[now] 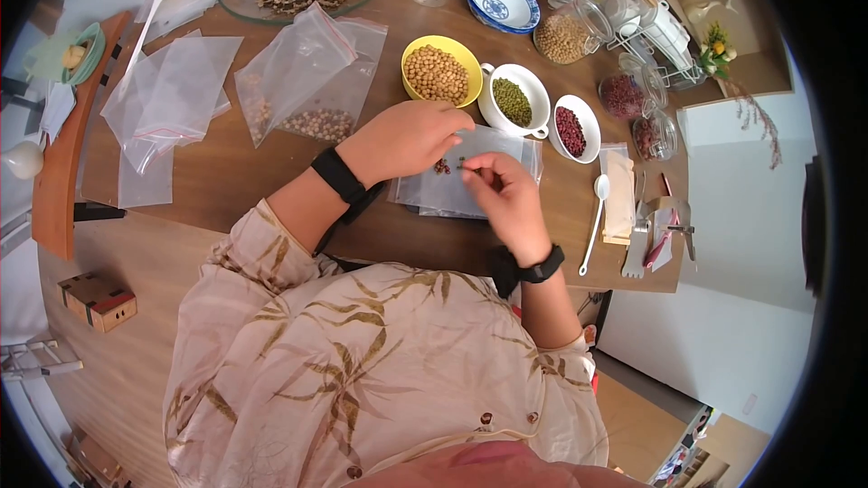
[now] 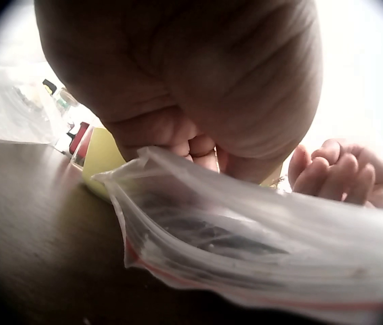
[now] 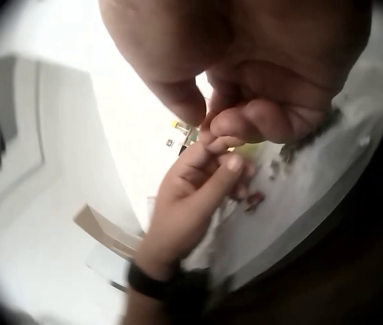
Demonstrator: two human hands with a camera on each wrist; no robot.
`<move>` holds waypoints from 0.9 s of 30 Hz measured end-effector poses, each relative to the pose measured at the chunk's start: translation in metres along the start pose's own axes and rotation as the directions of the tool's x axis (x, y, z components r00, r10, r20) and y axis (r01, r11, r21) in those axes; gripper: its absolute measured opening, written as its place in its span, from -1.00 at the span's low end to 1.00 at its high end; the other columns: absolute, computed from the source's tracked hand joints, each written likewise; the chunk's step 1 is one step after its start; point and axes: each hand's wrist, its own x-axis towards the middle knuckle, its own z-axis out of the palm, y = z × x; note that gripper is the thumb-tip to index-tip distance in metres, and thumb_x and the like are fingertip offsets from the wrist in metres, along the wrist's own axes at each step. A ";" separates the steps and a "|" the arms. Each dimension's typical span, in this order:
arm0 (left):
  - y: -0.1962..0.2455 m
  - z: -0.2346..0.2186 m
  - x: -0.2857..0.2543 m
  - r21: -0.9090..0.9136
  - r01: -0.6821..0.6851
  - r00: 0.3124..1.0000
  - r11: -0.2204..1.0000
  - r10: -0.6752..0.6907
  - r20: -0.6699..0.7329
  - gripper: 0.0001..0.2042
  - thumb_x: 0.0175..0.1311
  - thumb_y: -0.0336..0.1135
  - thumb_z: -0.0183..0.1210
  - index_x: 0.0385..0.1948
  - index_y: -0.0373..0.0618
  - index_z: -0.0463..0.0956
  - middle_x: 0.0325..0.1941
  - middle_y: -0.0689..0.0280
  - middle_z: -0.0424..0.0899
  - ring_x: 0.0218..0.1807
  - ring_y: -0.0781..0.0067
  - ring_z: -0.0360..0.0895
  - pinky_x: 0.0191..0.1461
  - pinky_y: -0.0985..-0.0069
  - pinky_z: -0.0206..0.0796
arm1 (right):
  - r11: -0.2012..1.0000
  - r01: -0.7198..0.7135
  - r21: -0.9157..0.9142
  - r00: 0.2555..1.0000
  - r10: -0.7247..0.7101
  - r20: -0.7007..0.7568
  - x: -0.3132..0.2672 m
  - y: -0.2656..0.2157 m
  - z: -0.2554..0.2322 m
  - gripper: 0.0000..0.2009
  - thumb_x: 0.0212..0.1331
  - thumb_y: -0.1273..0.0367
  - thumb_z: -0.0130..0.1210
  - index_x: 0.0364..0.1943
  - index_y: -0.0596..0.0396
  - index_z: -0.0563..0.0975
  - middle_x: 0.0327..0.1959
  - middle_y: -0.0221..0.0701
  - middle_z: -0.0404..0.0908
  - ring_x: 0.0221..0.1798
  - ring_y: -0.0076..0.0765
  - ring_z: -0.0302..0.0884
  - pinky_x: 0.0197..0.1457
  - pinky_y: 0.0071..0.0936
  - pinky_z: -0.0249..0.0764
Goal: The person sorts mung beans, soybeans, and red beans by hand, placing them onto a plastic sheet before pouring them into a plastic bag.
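A clear zip bag [image 1: 425, 192] lies flat at the table's front, with a few dark red beans [image 1: 441, 166] and a few green beans [image 1: 462, 164] on it. My left hand [image 1: 407, 140] hovers over the bag's far left part, fingers loosely bent and thumb apart; nothing shows in its grasp. From the right, my right hand [image 1: 508, 203] comes in with thumb and forefinger close together, right at the green beans. Whether it pinches one I cannot tell. In the right wrist view the left hand [image 3: 191, 203] is near the red beans [image 3: 253, 200].
Behind the hands stand a yellow bowl [image 1: 474, 61] of chickpeas, a white bowl [image 1: 540, 90] of green beans and a white dish [image 1: 591, 126] of red beans. Zip bags [image 1: 185, 95] lie left. A white spoon [image 1: 592, 226], spatula [image 1: 636, 248] and jars [image 1: 579, 27] are right.
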 end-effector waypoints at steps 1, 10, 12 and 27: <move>0.000 0.000 0.000 0.001 0.006 1.000 1.000 -0.006 0.007 -0.76 0.53 -0.36 0.26 0.13 -0.15 0.68 0.00 0.10 0.79 0.04 -0.07 0.75 0.11 0.08 0.58 | 0.915 0.182 -0.359 0.978 -0.208 -0.034 -0.001 -0.002 0.010 -0.89 0.42 0.39 0.36 -0.09 0.10 0.73 -0.29 -0.36 0.65 -0.29 -0.31 0.61 -0.19 -0.24 0.54; -0.005 0.003 -0.001 -0.001 -0.018 1.000 1.000 0.018 -0.012 -0.76 0.52 -0.36 0.27 0.13 -0.15 0.68 0.04 0.10 0.80 0.08 -0.09 0.75 0.15 0.07 0.59 | 0.886 0.152 -0.439 0.985 -0.174 -0.011 0.005 0.001 0.019 -0.89 0.39 0.39 0.37 -0.13 0.10 0.72 -0.26 -0.29 0.68 -0.28 -0.26 0.67 -0.21 -0.20 0.57; -0.003 0.001 -0.001 -0.001 -0.014 1.000 1.000 0.014 -0.010 -0.76 0.51 -0.36 0.27 0.13 -0.15 0.68 0.03 0.10 0.80 0.08 -0.09 0.75 0.15 0.07 0.59 | 0.951 0.090 -0.296 0.996 -0.088 0.019 0.006 0.004 0.005 -0.89 0.44 0.38 0.32 -0.11 0.11 0.71 -0.25 -0.33 0.70 -0.25 -0.32 0.69 -0.21 -0.22 0.58; -0.003 0.002 0.000 0.010 -0.004 1.000 1.000 0.004 -0.005 -0.77 0.49 -0.37 0.27 0.11 -0.15 0.68 0.02 0.10 0.79 0.06 -0.08 0.75 0.13 0.08 0.59 | 0.841 0.281 -0.462 0.957 -0.279 0.074 0.009 -0.006 0.017 -0.79 0.31 0.48 0.39 0.01 0.06 0.75 -0.31 -0.26 0.57 -0.36 -0.12 0.55 -0.23 -0.18 0.50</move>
